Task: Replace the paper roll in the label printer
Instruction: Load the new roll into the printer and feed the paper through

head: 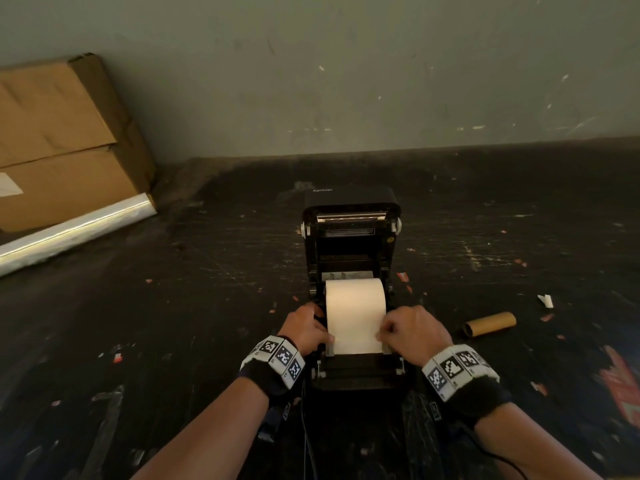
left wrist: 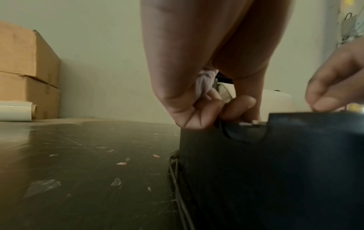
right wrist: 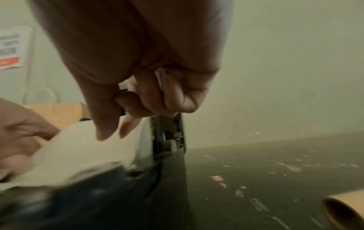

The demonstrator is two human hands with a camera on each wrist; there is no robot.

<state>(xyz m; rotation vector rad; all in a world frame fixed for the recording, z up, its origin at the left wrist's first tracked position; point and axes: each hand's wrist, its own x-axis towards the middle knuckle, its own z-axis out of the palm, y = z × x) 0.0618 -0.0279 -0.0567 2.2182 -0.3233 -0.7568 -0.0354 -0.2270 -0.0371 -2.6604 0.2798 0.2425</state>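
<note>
While the paper roll [head: 355, 306] sits in the open label printer [head: 351, 244], the left hand [head: 306, 329] and right hand [head: 414, 329] (fingers curled) pinch its sheet's edges.

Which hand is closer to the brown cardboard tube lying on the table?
The right hand. It is at the paper roll's right edge, with the cardboard tube just beyond it. The left hand is across the roll, farther away.

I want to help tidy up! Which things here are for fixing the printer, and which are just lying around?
For the job:
label printer, lid open
paper roll sitting inside it
left hand and right hand, pinching the paper's edges
empty cardboard tube, probably the old roll's core

Just lying around:
cardboard boxes
roll of clear film
paper scraps on the table
</note>
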